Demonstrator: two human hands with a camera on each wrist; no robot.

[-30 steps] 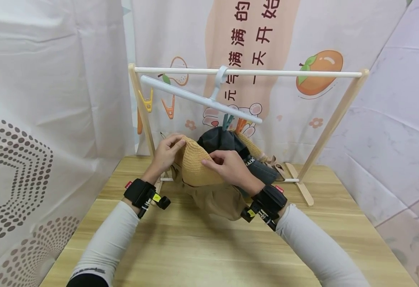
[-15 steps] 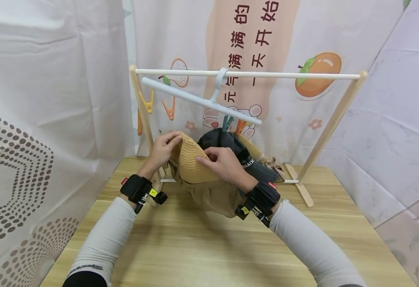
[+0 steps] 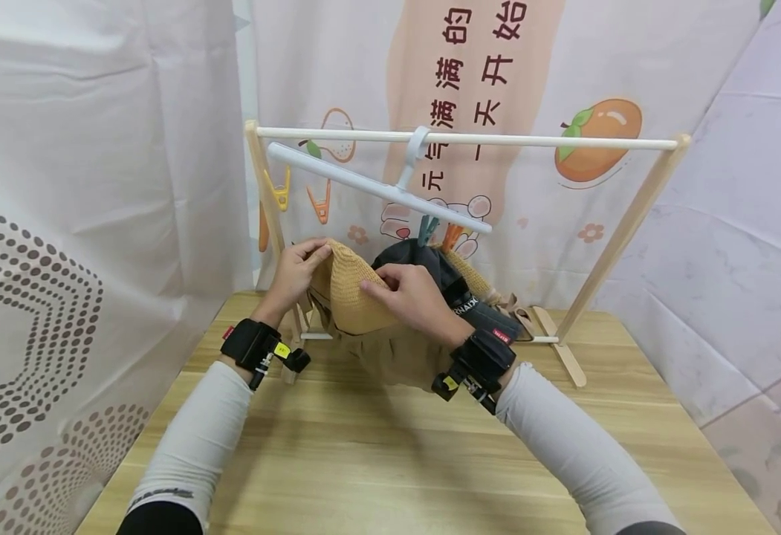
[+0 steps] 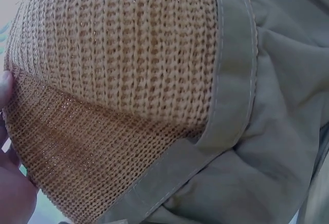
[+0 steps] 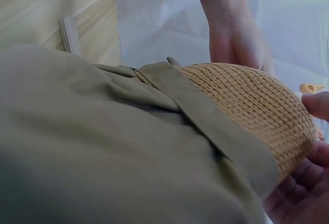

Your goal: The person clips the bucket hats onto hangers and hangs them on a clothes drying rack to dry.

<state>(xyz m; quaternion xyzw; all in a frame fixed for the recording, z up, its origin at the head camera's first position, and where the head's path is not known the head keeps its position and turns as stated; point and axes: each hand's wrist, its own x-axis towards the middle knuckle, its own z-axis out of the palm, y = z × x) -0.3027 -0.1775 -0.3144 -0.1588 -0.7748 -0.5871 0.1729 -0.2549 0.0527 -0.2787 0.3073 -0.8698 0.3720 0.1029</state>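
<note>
A khaki cloth sun hat (image 3: 390,360) with a yellow woven part (image 3: 355,296) hangs between my hands, in front of a clothes rack. Its woven part fills much of the left wrist view, bordered by a stitched khaki band (image 4: 234,70). My left hand (image 3: 292,276) pinches the upper left edge of the woven part between thumb and fingers. The right hand (image 3: 415,299) pinches its right edge, thumb in front. Behind the right hand is a dark cap (image 3: 423,256) with white lettering, below a teal clip (image 3: 428,229) on a tilted pale blue hanger (image 3: 377,186).
The hanger hooks over the white bar (image 3: 530,139) of the wooden rack (image 3: 620,238). An orange clip (image 3: 452,236) on it meets another woven item (image 3: 470,273). Yellow (image 3: 279,192) and orange clips (image 3: 320,202) hang at the rack's left, above the wooden table (image 3: 377,461).
Both hands have moved a little left and up, taking the hat with them. More of the dark cap's lettering shows. The hanger stays tilted on the bar.
</note>
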